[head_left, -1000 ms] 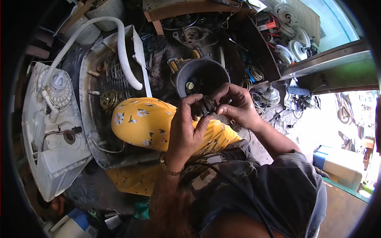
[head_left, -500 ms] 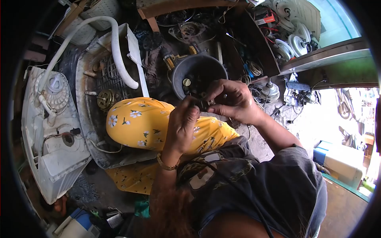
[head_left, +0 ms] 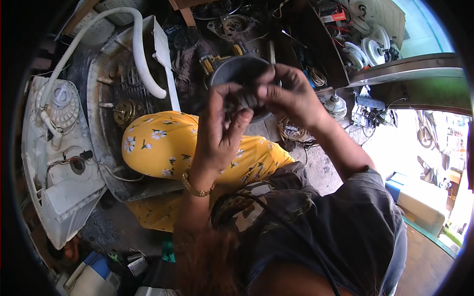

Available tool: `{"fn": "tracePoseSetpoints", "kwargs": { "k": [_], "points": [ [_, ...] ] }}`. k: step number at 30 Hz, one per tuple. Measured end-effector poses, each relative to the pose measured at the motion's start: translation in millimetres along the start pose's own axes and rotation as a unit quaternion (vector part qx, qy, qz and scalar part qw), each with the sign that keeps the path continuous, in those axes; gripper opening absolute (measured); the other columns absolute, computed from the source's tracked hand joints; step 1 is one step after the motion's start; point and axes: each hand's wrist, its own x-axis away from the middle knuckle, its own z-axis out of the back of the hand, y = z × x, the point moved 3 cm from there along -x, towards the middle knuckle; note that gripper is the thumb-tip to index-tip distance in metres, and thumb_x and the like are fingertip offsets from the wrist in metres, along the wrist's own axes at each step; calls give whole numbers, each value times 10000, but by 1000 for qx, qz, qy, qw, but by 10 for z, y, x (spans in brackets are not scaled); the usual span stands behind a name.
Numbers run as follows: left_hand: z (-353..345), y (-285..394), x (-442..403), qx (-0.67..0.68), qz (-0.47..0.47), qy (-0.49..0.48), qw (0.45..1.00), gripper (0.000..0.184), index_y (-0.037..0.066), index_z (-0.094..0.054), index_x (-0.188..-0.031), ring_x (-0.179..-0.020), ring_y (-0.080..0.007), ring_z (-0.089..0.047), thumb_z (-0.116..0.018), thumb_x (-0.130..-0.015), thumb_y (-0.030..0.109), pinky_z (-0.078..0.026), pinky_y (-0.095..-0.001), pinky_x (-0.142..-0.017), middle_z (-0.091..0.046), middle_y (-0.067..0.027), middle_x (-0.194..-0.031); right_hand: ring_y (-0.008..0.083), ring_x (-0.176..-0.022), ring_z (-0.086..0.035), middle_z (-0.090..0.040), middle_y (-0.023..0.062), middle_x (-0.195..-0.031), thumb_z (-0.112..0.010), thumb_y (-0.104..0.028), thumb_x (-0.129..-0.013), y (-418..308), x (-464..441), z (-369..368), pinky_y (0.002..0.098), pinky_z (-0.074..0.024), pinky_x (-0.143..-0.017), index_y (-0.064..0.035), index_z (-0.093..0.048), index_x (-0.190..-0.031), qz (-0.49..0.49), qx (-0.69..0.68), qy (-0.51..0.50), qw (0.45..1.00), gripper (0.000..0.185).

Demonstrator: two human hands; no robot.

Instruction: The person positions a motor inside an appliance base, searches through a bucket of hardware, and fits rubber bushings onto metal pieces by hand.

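Over the black bucket (head_left: 223,73), my two hands meet around a small dark part (head_left: 246,101), blurred and largely hidden by the fingers, so its kind does not show. My left hand (head_left: 222,118) curls round it from the left, with thumb and fingers bent toward it. On the other side, my right hand (head_left: 292,96) closes thumb and fingers at the part's right end. A gold bracelet circles my left wrist. The yellow flowered cloth (head_left: 163,143) over my leg lies below my hands.
Left stand an open washing-machine tub (head_left: 101,126) with a white hose (head_left: 140,54) and a white machine panel (head_left: 66,192). A yellow-black power drill (head_left: 212,63) lies behind the bucket. Coiled wires (head_left: 291,132) and a wooden shelf (head_left: 405,69) with white plastic parts are right.
Both hands have risen and moved forward over the bucket, hiding more of its inside. My left fingers have spread further from the thumb. The view has shifted slightly.
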Motion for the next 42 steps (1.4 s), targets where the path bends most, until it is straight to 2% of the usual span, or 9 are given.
{"fn": "tracePoseSetpoints", "kwargs": {
  "k": [5,8,11,15,19,24,28,33,42],
  "points": [
    [71,92,-349,-174,-142,-4,975,251,40,-484,-1034,-671,-79,-502,-474,-944,274,-418,-213,-603,-552,-14,-790,25,-507,-465,-585,11,-684,-670,-130,-819,-193,-169,6,174,-333,-424,-23,-577,-895,15,-53,-39,998,161],
    [122,123,-420,-60,192,-38,979,329,70,-525,-967,-614,-68,-481,-400,-959,373,-380,-203,-543,-547,-5,-739,9,-545,-474,-590,-7,-692,-672,-134,-818,-285,-277,-7,157,-349,-453,-25,-587,-879,195,128,-26,972,152],
    [153,33,-510,22,214,-72,974,375,86,-532,-930,-589,-55,-465,-362,-958,419,-356,-195,-521,-542,4,-695,13,-533,-470,-592,-1,-689,-672,-136,-818,-334,-346,48,159,-339,-445,-28,-594,-880,110,87,-31,990,146],
    [-56,48,-605,-91,-118,52,988,317,52,-517,-897,-560,-50,-432,-445,-948,356,-349,-212,-512,-484,25,-619,29,-467,-446,-587,29,-673,-667,-143,-822,-220,-442,147,173,-312,-402,-28,-598,-901,6,-99,-53,994,156],
    [134,30,-636,-66,169,-100,978,243,20,-477,-982,-651,-103,-551,-561,-902,234,-435,-250,-598,-582,-29,-692,43,-434,-428,-589,46,-680,-637,-152,-846,-265,-471,147,171,-294,-383,-34,-589,-917,66,10,-18,998,146],
    [18,45,-639,-176,-125,39,976,380,30,-568,-857,-588,-119,-537,-441,-945,377,-394,-244,-517,-590,-53,-690,39,-442,-430,-586,43,-687,-649,-125,-830,-132,-470,193,171,-291,-381,-27,-588,-908,-15,-93,-41,995,139],
    [183,-68,-606,-126,191,-33,973,428,39,-568,-961,-618,-128,-560,-389,-945,427,-415,-266,-546,-587,-48,-677,31,-460,-438,-592,34,-695,-648,-126,-829,-125,-396,124,166,-298,-386,-28,-585,-897,85,59,-28,994,135],
    [68,-156,-518,-5,-51,-39,998,307,53,-475,-1072,-701,-89,-521,-533,-906,304,-436,-245,-629,-573,-32,-880,29,-439,-429,-592,38,-694,-626,-142,-850,-88,-334,188,165,-297,-378,-38,-546,-885,-1,-83,4,997,136],
    [21,-228,-454,-62,49,-64,995,228,31,-485,-905,-642,-99,-504,-512,-921,257,-428,-274,-593,-532,-53,-667,50,-415,-408,-584,64,-678,-659,-128,-826,-4,-178,234,169,-293,-372,-30,-535,-870,32,-79,-23,996,164]
  ]
}}
